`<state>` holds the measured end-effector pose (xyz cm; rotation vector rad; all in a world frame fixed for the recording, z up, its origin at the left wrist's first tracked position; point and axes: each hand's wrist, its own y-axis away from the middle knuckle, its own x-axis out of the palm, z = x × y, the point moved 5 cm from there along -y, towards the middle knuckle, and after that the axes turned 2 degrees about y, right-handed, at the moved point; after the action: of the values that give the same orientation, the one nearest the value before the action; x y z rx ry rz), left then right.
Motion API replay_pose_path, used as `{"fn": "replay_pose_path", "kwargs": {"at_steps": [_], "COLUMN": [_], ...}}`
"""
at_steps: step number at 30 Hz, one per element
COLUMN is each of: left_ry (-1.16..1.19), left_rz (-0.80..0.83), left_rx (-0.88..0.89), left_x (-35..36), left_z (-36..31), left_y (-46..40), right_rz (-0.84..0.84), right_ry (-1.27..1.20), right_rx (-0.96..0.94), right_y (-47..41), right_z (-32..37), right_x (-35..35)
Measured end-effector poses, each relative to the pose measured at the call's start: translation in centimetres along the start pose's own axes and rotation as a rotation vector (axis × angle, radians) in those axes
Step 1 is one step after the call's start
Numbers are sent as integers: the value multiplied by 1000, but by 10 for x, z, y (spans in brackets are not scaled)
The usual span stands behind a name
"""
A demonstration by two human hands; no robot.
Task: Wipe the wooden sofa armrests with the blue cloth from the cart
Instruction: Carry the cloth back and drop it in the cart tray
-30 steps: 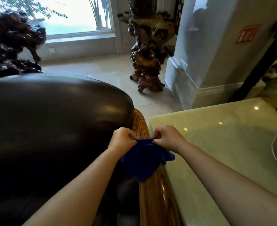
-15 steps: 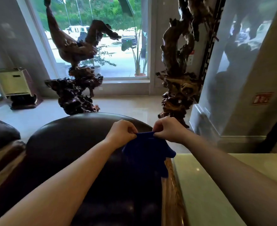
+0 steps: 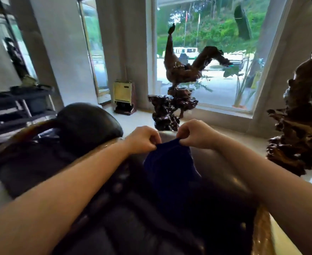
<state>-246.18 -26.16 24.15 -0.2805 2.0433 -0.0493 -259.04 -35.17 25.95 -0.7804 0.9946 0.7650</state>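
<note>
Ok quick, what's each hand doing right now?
Left hand: closed, pinching the top edge of the blue cloth.
Right hand: closed, pinching the same edge.

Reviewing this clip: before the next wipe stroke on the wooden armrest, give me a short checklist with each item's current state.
1. Cloth in hand: ok. The left hand and right hand both pinch the top edge of the blue cloth.
2. Cloth spread out for wiping: not ok. It hangs down bunched between the hands.
3. Cloth touching wood: not ok. It hangs in front of the dark leather cushion, not on the wooden armrest.
4. Armrest in view: not ok. Only a strip shows at the lower right edge.
5. Armrest surface free of objects: cannot tell, too little of it shows.
</note>
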Motion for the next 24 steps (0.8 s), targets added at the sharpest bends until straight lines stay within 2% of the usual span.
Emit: {"fn": "replay_pose_path", "kwargs": {"at_steps": [11, 24], "left_ry": [4, -2], "left_rz": [-181, -336], "left_rx": [-321, -643], "left_x": [-147, -286], "left_z": [206, 405], "left_y": [182, 361], "right_rz": [141, 289], "right_ry": [-66, -215], "right_rx": [-428, -731], "right_y": [-123, -238], "right_z": [258, 529], "right_x": [122, 253]}}
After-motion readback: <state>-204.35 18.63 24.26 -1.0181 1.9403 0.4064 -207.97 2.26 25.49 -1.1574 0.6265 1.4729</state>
